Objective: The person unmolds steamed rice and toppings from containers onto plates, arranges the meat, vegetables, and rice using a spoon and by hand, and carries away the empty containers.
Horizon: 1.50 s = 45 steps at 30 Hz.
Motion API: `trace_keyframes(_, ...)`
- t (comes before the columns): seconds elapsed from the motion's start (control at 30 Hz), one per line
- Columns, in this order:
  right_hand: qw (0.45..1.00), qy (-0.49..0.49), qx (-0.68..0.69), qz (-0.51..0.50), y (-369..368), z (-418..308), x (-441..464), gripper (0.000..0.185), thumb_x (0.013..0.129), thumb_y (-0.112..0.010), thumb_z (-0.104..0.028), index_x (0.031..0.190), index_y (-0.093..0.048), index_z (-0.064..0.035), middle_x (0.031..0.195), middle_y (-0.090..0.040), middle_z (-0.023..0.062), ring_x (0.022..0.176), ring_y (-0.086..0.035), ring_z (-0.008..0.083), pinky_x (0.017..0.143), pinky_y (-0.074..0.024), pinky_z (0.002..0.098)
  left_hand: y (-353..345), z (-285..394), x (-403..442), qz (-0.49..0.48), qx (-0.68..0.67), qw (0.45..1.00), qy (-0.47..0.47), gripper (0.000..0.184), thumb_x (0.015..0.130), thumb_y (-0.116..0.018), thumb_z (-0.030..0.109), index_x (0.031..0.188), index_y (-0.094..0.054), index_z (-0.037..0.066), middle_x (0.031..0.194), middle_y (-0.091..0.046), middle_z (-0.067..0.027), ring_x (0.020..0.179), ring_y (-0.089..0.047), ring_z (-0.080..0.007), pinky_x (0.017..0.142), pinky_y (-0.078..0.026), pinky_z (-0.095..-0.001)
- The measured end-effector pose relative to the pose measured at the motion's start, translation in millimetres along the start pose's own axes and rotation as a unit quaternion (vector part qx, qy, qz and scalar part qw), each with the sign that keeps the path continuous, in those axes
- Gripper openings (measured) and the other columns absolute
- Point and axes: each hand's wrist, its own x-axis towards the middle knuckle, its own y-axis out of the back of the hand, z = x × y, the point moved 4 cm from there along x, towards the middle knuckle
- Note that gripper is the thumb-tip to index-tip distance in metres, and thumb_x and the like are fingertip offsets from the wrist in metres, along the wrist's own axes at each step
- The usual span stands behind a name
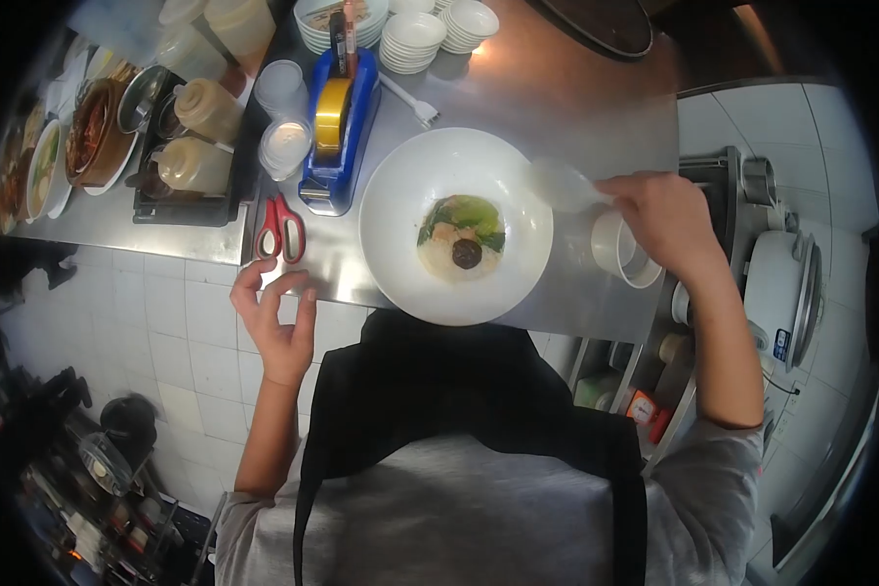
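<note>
A large white plate (386, 215) lies near the front edge of the steel counter (586, 303), with green leaves (471, 212), pale food and a dark round piece (467, 254) at its centre. My right hand (664, 215) pinches the handle of a blurred, pale spoon-like utensil (562, 186) over the plate's right rim. Just below that hand is a white bowl (612, 249). My left hand (281, 317) is at the counter's front edge, fingers apart and curled, nothing in it, close below red-handled scissors (280, 230).
A blue tape dispenser (337, 146), clear plastic cups (285, 146) and a brush-like tool (415, 103) stand or lie behind the scissors. Stacked white cups (410, 44) are at the back. Squeeze bottles (193, 164) sit in a dark tray at left; a white cooker (776, 283) is at right.
</note>
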Motion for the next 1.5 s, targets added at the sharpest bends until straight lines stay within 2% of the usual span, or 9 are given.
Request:
trace_keyframes(0.17, 0.996, 0.092, -0.009, -0.01, -68, -11, -17, 0.027, 0.082, -0.055, -0.014, 0.103, -0.071, -0.0169, 0.092, -0.069, 0.0115, 0.091, -0.064, 0.0287, 0.081, -0.0502, 0.0415, 2, -5, -10, -0.006, -0.071, 0.997, 0.04, 0.036, 0.081, -0.067, 0.012, 0.115, -0.056, 0.008, 0.123, -0.044, -0.0118, 0.117, -0.042, -0.0273, 0.098, -0.034, -0.0407)
trace_keyframes(0.23, 0.999, 0.022, 0.0, -0.028, -47, -9, -27, 0.026, 0.082, -0.055, -0.015, 0.102, -0.071, -0.0167, 0.093, -0.069, 0.0109, 0.092, -0.064, 0.0287, 0.081, -0.0504, 0.0416, 2, -12, -19, 0.002, -0.126, 0.986, 0.108, 0.043, 0.082, -0.066, 0.011, 0.121, -0.051, 0.008, 0.125, -0.044, -0.0105, 0.119, -0.042, -0.0255, 0.098, -0.035, -0.0406)
trace_keyframes(0.3, 0.998, -0.035, -0.017, -0.057, -31, -2, -36, 0.024, 0.081, -0.055, -0.016, 0.098, -0.072, -0.0159, 0.091, -0.069, 0.0096, 0.091, -0.064, 0.0285, 0.08, -0.0507, 0.0414, 8, -20, -28, 0.004, -0.124, 0.984, 0.128, 0.043, 0.083, -0.065, 0.01, 0.123, -0.05, 0.008, 0.125, -0.043, -0.0091, 0.119, -0.042, -0.0241, 0.098, -0.036, -0.0398)
trace_keyframes(0.4, 0.997, 0.053, -0.019, -0.056, -60, -13, -39, 0.021, 0.081, -0.057, -0.018, 0.096, -0.071, -0.0148, 0.089, -0.069, 0.0097, 0.09, -0.064, 0.0286, 0.079, -0.0509, 0.0413, 13, -16, -33, -0.003, -0.127, 0.983, 0.129, 0.04, 0.083, -0.063, 0.008, 0.122, -0.051, 0.009, 0.125, -0.043, -0.0083, 0.12, -0.041, -0.0234, 0.096, -0.037, -0.0387)
trace_keyframes(0.9, 0.991, 0.122, -0.007, -0.048, -60, -66, -76, 0.019, 0.083, -0.059, -0.025, 0.08, -0.07, -0.0107, 0.075, -0.066, 0.0112, 0.076, -0.064, 0.0298, 0.068, -0.0502, 0.0426, 27, -12, -66, -0.008, -0.154, 0.972, 0.177, 0.036, 0.082, -0.064, 0.008, 0.116, -0.056, 0.011, 0.126, -0.041, -0.0076, 0.119, -0.042, -0.0219, 0.095, -0.039, -0.0373)
trace_keyframes(1.1, 0.979, 0.179, -0.06, -0.077, -68, -90, -80, 0.021, 0.089, -0.053, -0.023, 0.1, -0.07, -0.0161, 0.076, -0.065, 0.0128, 0.074, -0.064, 0.0321, 0.067, -0.0493, 0.0436, 31, -17, -80, 0.002, -0.167, 0.969, 0.181, 0.035, 0.082, -0.065, 0.008, 0.115, -0.057, 0.012, 0.126, -0.042, -0.0066, 0.118, -0.042, -0.0207, 0.094, -0.039, -0.0354)
trace_keyframes(1.2, 0.986, 0.15, -0.066, -0.002, -70, -100, -73, 0.012, 0.079, -0.058, -0.01, 0.084, -0.069, -0.0088, 0.074, -0.066, 0.0138, 0.073, -0.066, 0.0312, 0.065, -0.0515, 0.0411, 32, -22, -87, 0.001, -0.201, 0.958, 0.202, 0.034, 0.082, -0.064, 0.007, 0.115, -0.057, 0.012, 0.126, -0.042, -0.0063, 0.118, -0.042, -0.0203, 0.094, -0.039, -0.0347)
trace_keyframes(1.4, 0.982, 0.161, -0.076, -0.064, -66, -128, -72, 0.016, 0.078, -0.055, -0.007, 0.089, -0.067, -0.0081, 0.078, -0.067, 0.0154, 0.078, -0.066, 0.0314, 0.069, -0.0519, 0.0426, 37, -28, -98, 0.009, -0.202, 0.96, 0.195, 0.038, 0.082, -0.062, 0.004, 0.119, -0.055, 0.012, 0.127, -0.044, -0.0072, 0.116, -0.043, -0.0208, 0.094, -0.039, -0.0356)
trace_keyframes(1.5, 0.977, 0.2, 0.038, -0.058, -19, -112, -94, 0.025, 0.087, -0.055, -0.014, 0.108, -0.067, -0.0086, 0.086, -0.066, 0.0131, 0.079, -0.063, 0.0329, 0.07, -0.0502, 0.0406, 32, -37, -104, 0.03, -0.22, 0.954, 0.202, 0.044, 0.084, -0.059, 0.003, 0.127, -0.048, 0.008, 0.131, -0.045, -0.0088, 0.114, -0.045, -0.0208, 0.094, -0.04, -0.0337)
